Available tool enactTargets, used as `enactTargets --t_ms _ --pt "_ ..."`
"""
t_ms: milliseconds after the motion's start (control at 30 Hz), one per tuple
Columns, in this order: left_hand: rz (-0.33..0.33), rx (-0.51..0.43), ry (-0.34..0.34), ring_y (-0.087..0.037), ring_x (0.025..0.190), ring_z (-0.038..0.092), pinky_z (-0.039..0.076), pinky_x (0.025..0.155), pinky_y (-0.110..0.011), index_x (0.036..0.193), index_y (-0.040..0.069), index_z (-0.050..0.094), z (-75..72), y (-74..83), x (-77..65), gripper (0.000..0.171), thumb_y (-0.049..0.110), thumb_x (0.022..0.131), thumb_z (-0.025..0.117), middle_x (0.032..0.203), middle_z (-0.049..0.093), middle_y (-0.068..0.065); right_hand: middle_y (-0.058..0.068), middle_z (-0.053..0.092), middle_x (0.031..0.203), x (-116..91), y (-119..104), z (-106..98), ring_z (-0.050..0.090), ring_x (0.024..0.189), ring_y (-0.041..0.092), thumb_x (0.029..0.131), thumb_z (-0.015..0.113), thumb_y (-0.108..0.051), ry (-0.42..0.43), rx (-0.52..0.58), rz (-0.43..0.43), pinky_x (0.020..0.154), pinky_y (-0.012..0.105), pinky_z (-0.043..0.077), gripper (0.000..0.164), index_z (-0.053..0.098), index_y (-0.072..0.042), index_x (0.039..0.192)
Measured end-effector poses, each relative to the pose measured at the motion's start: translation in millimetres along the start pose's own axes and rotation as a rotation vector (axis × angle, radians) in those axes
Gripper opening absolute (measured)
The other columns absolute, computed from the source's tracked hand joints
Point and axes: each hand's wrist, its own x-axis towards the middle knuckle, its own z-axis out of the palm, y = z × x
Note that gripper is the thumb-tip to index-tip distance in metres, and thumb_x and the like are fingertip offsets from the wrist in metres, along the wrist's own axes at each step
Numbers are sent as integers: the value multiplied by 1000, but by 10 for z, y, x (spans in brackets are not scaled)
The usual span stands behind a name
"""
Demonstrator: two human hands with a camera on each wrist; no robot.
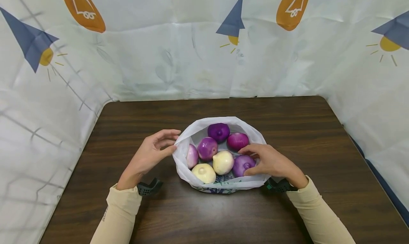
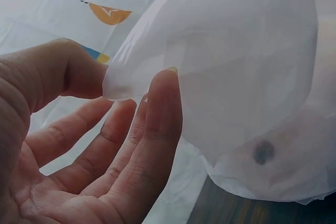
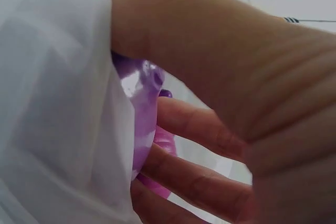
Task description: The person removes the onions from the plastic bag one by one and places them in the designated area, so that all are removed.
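A white plastic bag (image 1: 220, 185) stands open on the table, with several peeled onions inside. At its left rim my left hand (image 1: 156, 146) pinches the bag's edge; in the left wrist view the thumb (image 2: 84, 72) and index finger (image 2: 165, 108) are at the thin plastic. My right hand (image 1: 268, 160) reaches over the right rim, thumb and fingers around a purple onion (image 1: 243, 165). In the right wrist view that onion (image 3: 144, 124) is partly hidden by the bag wall. Next to it are a pale yellow onion (image 1: 223, 162) and a magenta onion (image 1: 238, 141).
Also in the bag are a second pale onion (image 1: 204, 173), a light purple one (image 1: 192, 156) at the left, a purple one (image 1: 207, 148) and a dark purple one (image 1: 218, 132). Beneath is a dark wooden table (image 1: 211, 215); a printed white cloth (image 1: 191, 66) hangs behind.
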Motion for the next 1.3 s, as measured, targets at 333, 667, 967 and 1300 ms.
enactTargets --t_ms 333,667,967,1300 --pt "22 0 -1 -3 107 71 59 88 -20 142 -1 56 -5 -5 -8 49 2 95 70 120 66 6 -1 72 124 -39 -24 -44 71 111 20 74 94 -37 95 28 -5 96 44 61 55 71 -20 121" --pt "30 11 -2 -3 106 71 59 88 -19 142 -2 56 -4 -4 -10 49 3 95 71 121 67 5 3 69 127 -63 -27 -87 68 117 25 75 94 -31 183 143 -8 102 47 58 57 69 -18 125" --pt "23 10 -3 -4 106 72 59 88 -19 143 -2 55 -8 -1 -27 51 3 95 72 122 66 2 2 68 127 -61 -44 -112 66 118 22 76 94 -25 263 224 -28 101 40 58 57 69 -19 127" --pt "14 29 -8 -5 107 71 59 87 -20 143 2 56 1 6 -16 51 4 94 72 132 63 -17 5 69 127 -33 3 -159 65 114 3 76 93 -15 371 275 -45 99 27 58 57 68 -14 127"
